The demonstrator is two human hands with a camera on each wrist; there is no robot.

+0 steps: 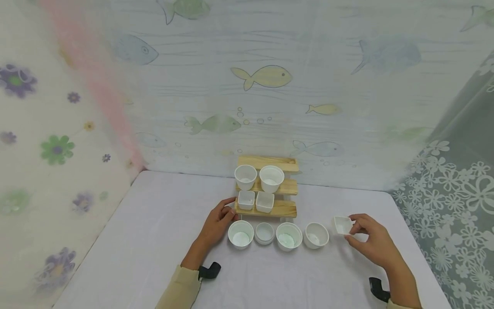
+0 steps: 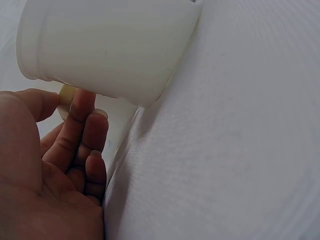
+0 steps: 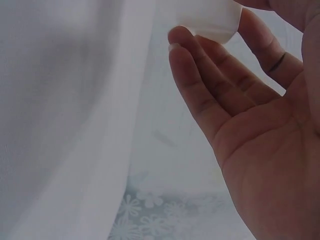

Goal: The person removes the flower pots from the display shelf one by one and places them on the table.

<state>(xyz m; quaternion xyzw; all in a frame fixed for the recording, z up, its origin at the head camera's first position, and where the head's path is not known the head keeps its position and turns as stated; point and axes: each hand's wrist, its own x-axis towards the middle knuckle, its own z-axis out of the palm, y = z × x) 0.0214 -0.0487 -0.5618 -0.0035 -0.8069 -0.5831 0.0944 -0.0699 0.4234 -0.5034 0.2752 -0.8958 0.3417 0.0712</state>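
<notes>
My right hand pinches a small square white cup by its side, held to the right of the row of cups; the right wrist view shows only part of this cup. With thumb and fingers my left hand grips the left end of the lowest step of a three-step wooden rack. Close beside that hand stands a round white cup, which in the left wrist view hides part of the fingers. Two square white cups sit on the lowest step, and two round ones on the middle step.
In front of the rack, more white cups stand in a row: a low one, a round one and another round one. A white cloth covers the table. A fish-patterned curtain hangs behind.
</notes>
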